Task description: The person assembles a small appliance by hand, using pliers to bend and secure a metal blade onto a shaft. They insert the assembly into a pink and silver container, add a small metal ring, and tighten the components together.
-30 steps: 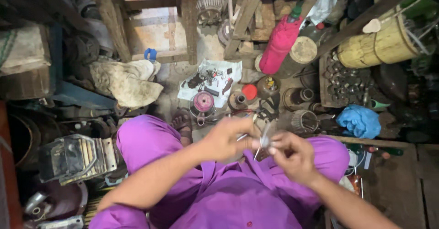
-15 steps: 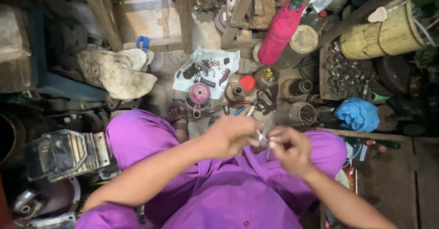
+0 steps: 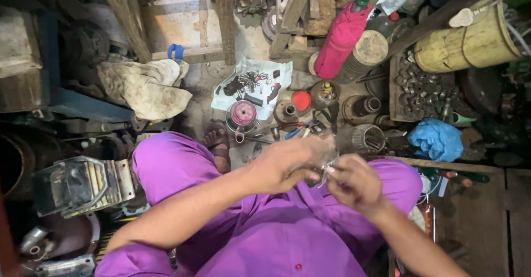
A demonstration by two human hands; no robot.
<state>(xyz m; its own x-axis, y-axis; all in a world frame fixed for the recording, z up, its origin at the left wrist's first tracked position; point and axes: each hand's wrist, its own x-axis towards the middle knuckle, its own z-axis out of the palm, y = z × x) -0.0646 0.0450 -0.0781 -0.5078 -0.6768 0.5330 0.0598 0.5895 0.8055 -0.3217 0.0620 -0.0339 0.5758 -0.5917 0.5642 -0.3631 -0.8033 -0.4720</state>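
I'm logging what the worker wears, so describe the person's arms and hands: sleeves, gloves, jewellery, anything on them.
Both arms are bare below the elbow. The left hand and right hand wear no gloves, and no watch or rings show. The clothing is bright purple, with a small red button.

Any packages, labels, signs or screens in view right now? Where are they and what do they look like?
No screens or signs, and no label I can make out.
White sheet: flat on the floor ahead, holding small dark metal parts.
Blue bag: crumpled, on the right.
Pink bottle: green cap, leaning at top.
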